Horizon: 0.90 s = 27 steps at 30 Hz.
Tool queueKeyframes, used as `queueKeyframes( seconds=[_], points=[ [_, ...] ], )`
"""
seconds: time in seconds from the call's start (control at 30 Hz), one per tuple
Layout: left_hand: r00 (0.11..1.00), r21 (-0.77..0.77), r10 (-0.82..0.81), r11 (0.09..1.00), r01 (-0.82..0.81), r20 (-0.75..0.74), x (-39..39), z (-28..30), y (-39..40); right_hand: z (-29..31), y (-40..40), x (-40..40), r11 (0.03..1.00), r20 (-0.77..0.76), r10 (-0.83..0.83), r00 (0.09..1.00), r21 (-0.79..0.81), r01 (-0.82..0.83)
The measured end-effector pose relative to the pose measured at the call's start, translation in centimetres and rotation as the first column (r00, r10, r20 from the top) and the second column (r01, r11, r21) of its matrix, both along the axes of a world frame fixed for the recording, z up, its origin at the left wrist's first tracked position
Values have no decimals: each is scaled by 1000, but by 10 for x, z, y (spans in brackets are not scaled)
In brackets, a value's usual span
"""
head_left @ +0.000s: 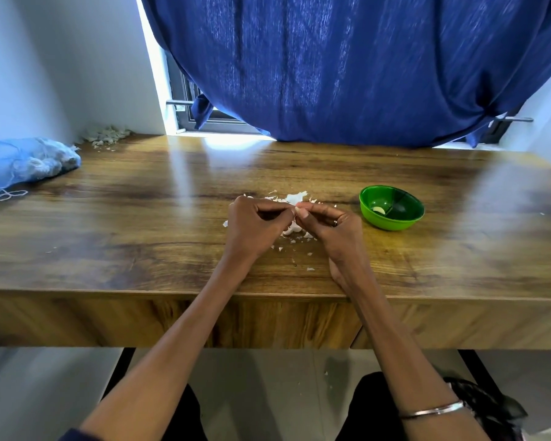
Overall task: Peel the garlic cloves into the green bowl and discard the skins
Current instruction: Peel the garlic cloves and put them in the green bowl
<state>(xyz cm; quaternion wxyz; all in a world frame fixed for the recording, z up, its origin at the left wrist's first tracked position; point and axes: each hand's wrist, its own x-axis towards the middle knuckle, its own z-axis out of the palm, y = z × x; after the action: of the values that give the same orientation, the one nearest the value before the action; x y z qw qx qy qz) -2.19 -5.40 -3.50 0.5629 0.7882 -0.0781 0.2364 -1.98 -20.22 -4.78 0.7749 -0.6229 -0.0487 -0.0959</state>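
Both the left hand (255,222) and the right hand (330,226) pinch one small garlic clove (298,211) between curled fingertips, above loose skins (295,198) on the wooden table (140,218). To the right stands the green bowl (391,207) with one peeled clove (379,210) inside; a blue mesh bag (23,163) lies far left, well apart.

The garlic clove (297,211) shows only as a pale sliver between the fingertips of the two hands, left hand (255,222) and right hand (331,226); how much skin it bears is too small to tell. The blue mesh bag (19,163) is cut off by the left edge, its contents blurred. The surface (140,218) runs past both side edges.
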Motion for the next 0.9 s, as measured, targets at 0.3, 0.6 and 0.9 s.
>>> queueKeyframes(
  seconds=[0.3, 0.6, 0.9],
  points=[
    [999, -36, -42, 998, 42, -13, -1, 0, 0, 1, 0, 0, 999, -10, -8, 1000, -44, 8],
    [998, -77, -54, 996, 52, -26, 0, -1, 0, 1, 0, 2, 999, -25, -18, 1000, -27, 17],
    [994, -93, -77, 993, 70, -80, 1, 0, 3, 2, 0, 2, 999, -55, -11, 998, -45, 8]
  ],
)
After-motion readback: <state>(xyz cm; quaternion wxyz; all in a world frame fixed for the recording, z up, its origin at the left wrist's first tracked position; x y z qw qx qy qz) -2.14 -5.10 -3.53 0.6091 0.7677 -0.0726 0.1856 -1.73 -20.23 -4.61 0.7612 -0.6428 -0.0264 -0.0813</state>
